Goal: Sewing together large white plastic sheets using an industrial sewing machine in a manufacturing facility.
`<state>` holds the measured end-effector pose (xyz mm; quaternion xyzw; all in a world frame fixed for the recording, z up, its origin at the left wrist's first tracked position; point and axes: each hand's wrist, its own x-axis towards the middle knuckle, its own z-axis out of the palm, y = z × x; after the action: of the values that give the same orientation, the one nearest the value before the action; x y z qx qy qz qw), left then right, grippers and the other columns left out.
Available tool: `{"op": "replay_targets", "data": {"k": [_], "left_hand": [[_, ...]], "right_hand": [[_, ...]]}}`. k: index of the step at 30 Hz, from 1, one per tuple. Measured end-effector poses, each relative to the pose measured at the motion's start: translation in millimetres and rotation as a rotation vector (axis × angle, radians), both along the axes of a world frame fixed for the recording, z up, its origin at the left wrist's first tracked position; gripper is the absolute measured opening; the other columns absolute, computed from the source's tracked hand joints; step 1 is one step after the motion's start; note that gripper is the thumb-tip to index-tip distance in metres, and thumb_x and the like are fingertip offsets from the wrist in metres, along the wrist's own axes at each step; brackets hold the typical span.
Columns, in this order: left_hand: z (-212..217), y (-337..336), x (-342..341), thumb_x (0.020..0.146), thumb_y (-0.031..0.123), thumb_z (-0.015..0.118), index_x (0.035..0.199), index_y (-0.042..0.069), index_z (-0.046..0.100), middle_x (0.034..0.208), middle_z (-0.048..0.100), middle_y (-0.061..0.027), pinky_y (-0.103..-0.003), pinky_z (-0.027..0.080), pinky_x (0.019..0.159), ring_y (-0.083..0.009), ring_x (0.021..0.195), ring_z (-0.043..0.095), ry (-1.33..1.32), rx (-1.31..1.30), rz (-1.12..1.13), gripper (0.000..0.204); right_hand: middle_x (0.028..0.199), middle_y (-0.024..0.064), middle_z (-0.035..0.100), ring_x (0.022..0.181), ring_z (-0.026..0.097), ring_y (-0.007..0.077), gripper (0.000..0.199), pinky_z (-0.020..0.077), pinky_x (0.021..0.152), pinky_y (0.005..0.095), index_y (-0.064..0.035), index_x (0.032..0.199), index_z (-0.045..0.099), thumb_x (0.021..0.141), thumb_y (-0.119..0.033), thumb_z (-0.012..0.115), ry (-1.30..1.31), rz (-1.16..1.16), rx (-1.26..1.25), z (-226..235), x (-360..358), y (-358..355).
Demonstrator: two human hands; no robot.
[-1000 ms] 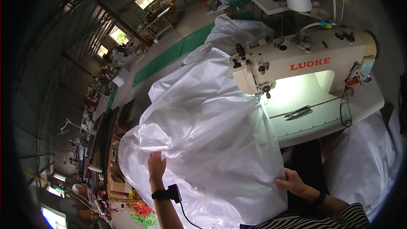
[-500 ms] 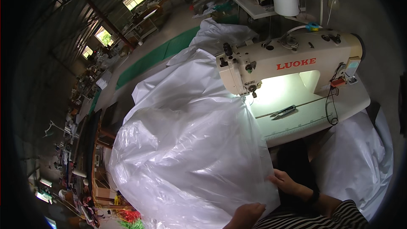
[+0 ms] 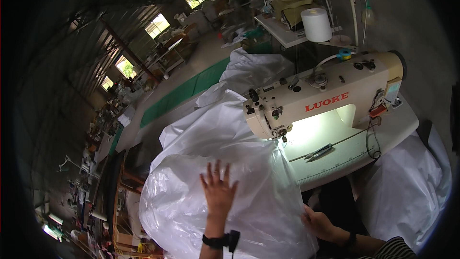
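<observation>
A large white plastic sheet point(image 3: 258, 211) lies heaped over the left side of the sewing machine point(image 3: 330, 93) and spills toward me. Its right edge runs up to the lit needle area. My left hand point(image 3: 219, 189) is above the middle of the sheet, fingers spread; whether the palm touches it I cannot tell. At the sheet's right edge, below the machine bed, my right hand point(image 3: 317, 221) pinches the plastic between thumb and fingers. Thread snips point(image 3: 320, 152) rest on the machine bed point(image 3: 345, 151), right of the needle.
More white sheeting point(image 3: 405, 187) hangs at the right below the bed. A white thread cone point(image 3: 316, 25) stands behind the machine, near a side table point(image 3: 282, 31). A green strip point(image 3: 187, 91) covers the floor at the far left. A thin dark cord point(image 3: 370, 136) dangles by the machine.
My left hand has left the sheet's near edge and moved up and forward over its middle, fingers now spread. My right hand stays at the edge. The whole view has shifted, with the machine lower.
</observation>
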<state>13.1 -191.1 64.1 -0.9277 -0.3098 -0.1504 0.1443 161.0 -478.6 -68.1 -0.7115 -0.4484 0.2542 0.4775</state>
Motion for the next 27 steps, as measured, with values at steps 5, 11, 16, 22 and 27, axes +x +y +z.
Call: {"op": "replay_targets", "data": {"k": [5, 11, 16, 22, 27], "left_hand": [[-30, 74, -16, 0.083, 0.032, 0.072, 0.145, 0.016, 0.044, 0.159, 0.028, -0.0110, -0.061, 0.021, 0.115, -0.0382, 0.146, 0.023, 0.068, 0.029, 0.102, 0.070], [-55, 84, -18, 0.087, 0.034, 0.067, 0.146, 0.016, 0.044, 0.159, 0.027, -0.0123, -0.061, 0.018, 0.116, -0.0387, 0.148, 0.020, -0.034, 0.098, 0.082, 0.066], [-29, 82, -3, 0.083, 0.030, 0.071, 0.142, 0.014, 0.047, 0.159, 0.028, -0.0118, -0.061, 0.018, 0.117, -0.0381, 0.147, 0.022, 0.021, -0.004, 0.140, 0.066], [-10, 86, -74, 0.079, 0.024, 0.075, 0.146, 0.016, 0.040, 0.156, 0.033, -0.0111, -0.052, 0.024, 0.117, -0.0357, 0.144, 0.028, 0.005, -0.027, 0.345, 0.076], [-65, 66, -163, 0.083, 0.036, 0.073, 0.151, 0.009, 0.031, 0.151, 0.038, -0.0185, -0.048, 0.026, 0.116, -0.0375, 0.139, 0.035, -0.111, -0.352, 0.457, 0.083]], "right_hand": [[0.058, 0.0195, 0.058, 0.051, 0.061, 0.0375, 0.044, 0.0481, 0.049, 0.0448, 0.0090, 0.130, 0.047, 0.094, -0.014, 0.059, -0.088, 0.114, 0.077, 1, -6, 8], [0.058, 0.0200, 0.057, 0.053, 0.061, 0.0380, 0.043, 0.0489, 0.050, 0.0461, 0.0074, 0.131, 0.045, 0.096, -0.014, 0.055, -0.042, 0.135, 0.002, 10, -8, 15], [0.059, 0.0208, 0.057, 0.054, 0.061, 0.0389, 0.041, 0.0489, 0.051, 0.0472, 0.0059, 0.129, 0.045, 0.095, -0.013, 0.055, -0.080, 0.158, 0.000, 11, -6, 20], [0.061, 0.0235, 0.061, 0.057, 0.064, 0.0411, 0.039, 0.0515, 0.054, 0.0491, 0.0052, 0.126, 0.048, 0.093, -0.014, 0.056, -0.047, 0.092, -0.025, 8, -8, 23], [0.071, 0.0243, 0.065, 0.067, 0.066, 0.0429, 0.032, 0.0532, 0.060, 0.0494, 0.0022, 0.122, 0.051, 0.093, -0.011, 0.055, -0.054, 0.081, -0.056, 3, -3, 23]]}}
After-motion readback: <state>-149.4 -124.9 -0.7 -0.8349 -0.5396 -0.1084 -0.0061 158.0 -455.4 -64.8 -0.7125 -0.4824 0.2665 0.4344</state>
